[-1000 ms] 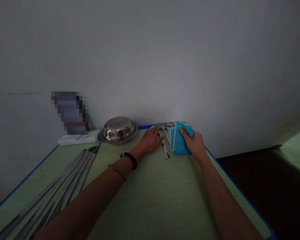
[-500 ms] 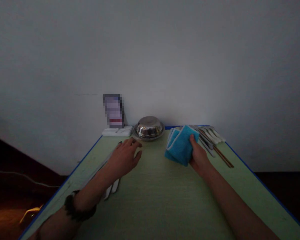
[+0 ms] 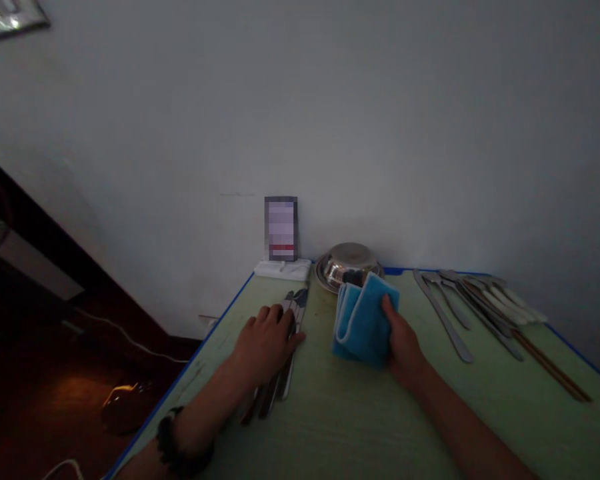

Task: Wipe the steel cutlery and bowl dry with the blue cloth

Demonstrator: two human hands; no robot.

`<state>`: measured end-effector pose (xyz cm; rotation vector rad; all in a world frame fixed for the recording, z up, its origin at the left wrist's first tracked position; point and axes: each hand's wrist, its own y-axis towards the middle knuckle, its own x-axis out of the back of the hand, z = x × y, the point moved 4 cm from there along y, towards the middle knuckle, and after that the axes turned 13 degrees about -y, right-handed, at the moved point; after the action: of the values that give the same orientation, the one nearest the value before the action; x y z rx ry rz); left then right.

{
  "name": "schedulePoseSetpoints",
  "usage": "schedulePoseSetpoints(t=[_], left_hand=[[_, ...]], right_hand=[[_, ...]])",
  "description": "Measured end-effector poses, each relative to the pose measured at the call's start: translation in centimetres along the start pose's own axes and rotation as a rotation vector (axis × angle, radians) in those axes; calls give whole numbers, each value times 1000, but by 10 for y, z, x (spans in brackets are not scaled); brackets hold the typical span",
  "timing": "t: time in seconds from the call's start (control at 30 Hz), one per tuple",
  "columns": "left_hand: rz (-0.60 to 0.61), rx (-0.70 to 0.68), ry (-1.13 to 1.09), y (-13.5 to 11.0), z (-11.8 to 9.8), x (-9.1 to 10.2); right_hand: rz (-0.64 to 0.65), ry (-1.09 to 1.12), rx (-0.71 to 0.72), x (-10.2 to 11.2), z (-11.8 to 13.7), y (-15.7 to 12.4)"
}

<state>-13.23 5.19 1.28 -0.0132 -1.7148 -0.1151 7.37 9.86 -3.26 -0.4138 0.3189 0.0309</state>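
Observation:
My right hand (image 3: pixel 404 340) grips a folded blue cloth (image 3: pixel 361 321) and holds it just above the green table (image 3: pixel 360 413). My left hand (image 3: pixel 266 341) lies on a bundle of long metal cutlery (image 3: pixel 286 347) near the table's left edge, fingers curled over the pieces. Whether they are pinched or only touched is unclear in the dim light.
An upturned steel bowl (image 3: pixel 349 264) stands at the back by the wall, with a white folded cloth (image 3: pixel 283 269) and a small upright card (image 3: pixel 281 228) to its left. Several spoons and chopsticks (image 3: pixel 480 308) lie at the right. The floor drops away on the left.
The view has swung left. My left hand moved from the cutlery at the right across to the bundle at the left edge and now rests on it. The right hand keeps the cloth.

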Motion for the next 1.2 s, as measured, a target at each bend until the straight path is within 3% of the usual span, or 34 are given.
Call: schedulePoseSetpoints(t=[0.27, 0.73, 0.9, 1.2], left_hand=[[15, 34, -71, 6, 4, 2], [43, 134, -237, 17, 24, 11], [40, 172, -258, 18, 35, 12], [-29, 191, -266, 24, 43, 11]], right_hand=[[97, -21, 12, -2, -1, -6], [91, -98, 20, 2, 1, -13], [32, -145, 13, 6, -1, -11], [112, -139, 47, 3, 1, -14]])
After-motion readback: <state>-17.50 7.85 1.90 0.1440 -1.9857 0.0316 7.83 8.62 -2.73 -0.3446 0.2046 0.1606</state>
